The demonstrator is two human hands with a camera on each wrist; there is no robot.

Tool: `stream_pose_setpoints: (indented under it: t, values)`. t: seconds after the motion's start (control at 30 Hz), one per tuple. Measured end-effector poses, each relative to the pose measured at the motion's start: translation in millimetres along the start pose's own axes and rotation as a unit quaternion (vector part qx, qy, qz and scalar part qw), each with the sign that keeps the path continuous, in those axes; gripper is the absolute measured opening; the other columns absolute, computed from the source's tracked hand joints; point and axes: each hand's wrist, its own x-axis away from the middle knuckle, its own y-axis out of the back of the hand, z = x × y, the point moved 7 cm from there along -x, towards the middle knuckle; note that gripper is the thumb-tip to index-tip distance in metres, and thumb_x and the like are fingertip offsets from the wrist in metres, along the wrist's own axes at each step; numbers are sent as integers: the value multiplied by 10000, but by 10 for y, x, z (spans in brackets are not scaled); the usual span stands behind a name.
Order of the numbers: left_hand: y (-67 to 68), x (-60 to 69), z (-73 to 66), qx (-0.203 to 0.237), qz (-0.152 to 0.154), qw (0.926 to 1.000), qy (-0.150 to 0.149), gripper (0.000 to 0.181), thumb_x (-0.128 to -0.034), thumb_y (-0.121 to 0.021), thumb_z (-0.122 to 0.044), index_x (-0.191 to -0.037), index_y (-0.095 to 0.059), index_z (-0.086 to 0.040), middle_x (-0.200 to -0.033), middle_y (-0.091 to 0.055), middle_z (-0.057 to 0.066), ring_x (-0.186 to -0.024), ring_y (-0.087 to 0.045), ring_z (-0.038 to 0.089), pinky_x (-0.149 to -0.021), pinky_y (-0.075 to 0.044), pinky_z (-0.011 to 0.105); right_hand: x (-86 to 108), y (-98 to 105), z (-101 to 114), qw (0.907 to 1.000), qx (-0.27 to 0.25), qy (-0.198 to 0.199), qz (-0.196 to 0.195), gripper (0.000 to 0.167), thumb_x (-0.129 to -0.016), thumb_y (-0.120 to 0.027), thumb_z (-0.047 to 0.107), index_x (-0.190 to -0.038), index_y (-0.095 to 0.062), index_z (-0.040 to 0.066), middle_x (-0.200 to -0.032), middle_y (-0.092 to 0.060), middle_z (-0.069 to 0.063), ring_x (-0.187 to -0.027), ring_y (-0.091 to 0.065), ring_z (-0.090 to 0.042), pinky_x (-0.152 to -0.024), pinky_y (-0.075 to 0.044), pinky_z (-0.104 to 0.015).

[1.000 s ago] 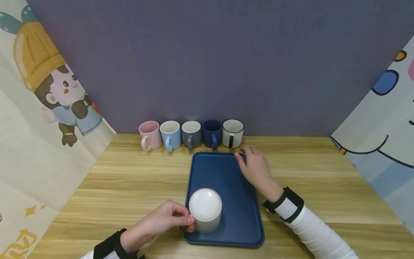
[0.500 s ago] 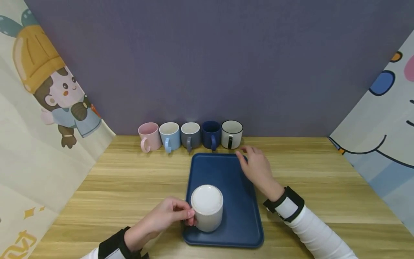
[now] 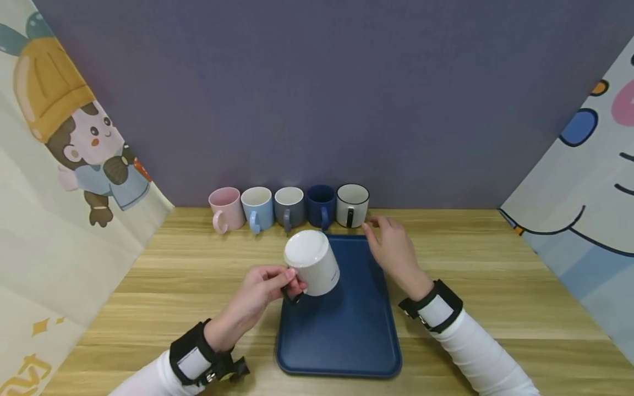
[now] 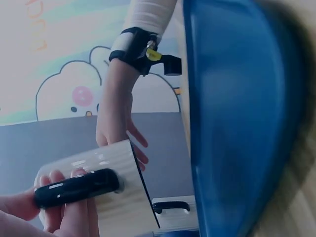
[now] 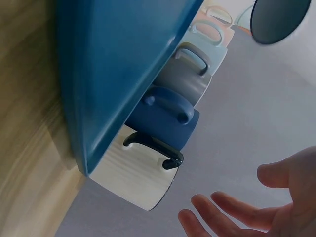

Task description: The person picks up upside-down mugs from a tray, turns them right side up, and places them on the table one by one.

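Note:
My left hand (image 3: 262, 289) grips the black handle (image 4: 76, 187) of a white mug (image 3: 313, 264), which is upside down and tilted above the tray. Its pale base faces up, and the black rim shows in the left wrist view. Below it lies a blue rectangular tray (image 3: 342, 335) on the wooden table. My right hand (image 3: 393, 253) is at the tray's far right corner, fingers loosely bent and nothing in them; whether it touches the tray I cannot tell. Closest to it stands an upright white mug (image 3: 353, 206) with black rim and handle.
Left of that white mug, a row of upright mugs continues along the back panel: dark blue (image 3: 321, 206), grey (image 3: 290, 208), light blue (image 3: 258, 210) and pink (image 3: 227, 210). Handles face the front. Patterned side panels (image 3: 584, 181) border the wooden table (image 3: 188, 286).
My left hand has raised the upside-down mug from the tray's near left part and moved it toward the far side, tilting it. The right hand has barely moved.

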Motion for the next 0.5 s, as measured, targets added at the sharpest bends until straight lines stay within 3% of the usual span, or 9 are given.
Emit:
stream_pose_setpoints:
  t: [0.27,0.5]
  values:
    - [79,-167,-61,330,-555,9979,101,162,-959,-543,-109,-931,-672,-15,-778,-699,22,-825,-691,139,-834,-534,277,-39,27,44,9999,-114,-59,43,385,-958,-534,358,-1102,-622,12,-1056,-651,-176,-974,-608,-358,-762,-510,-496]
    - [69,-303,-92,345,-726,9968,48,204,-963,-547,-143,-808,-626,-35,-798,-683,52,-821,-678,147,-841,-531,295,-28,61,122,9999,-140,27,39,353,-950,-560,324,-1093,-625,8,-1048,-656,-176,-967,-609,-365,-760,-505,-497]
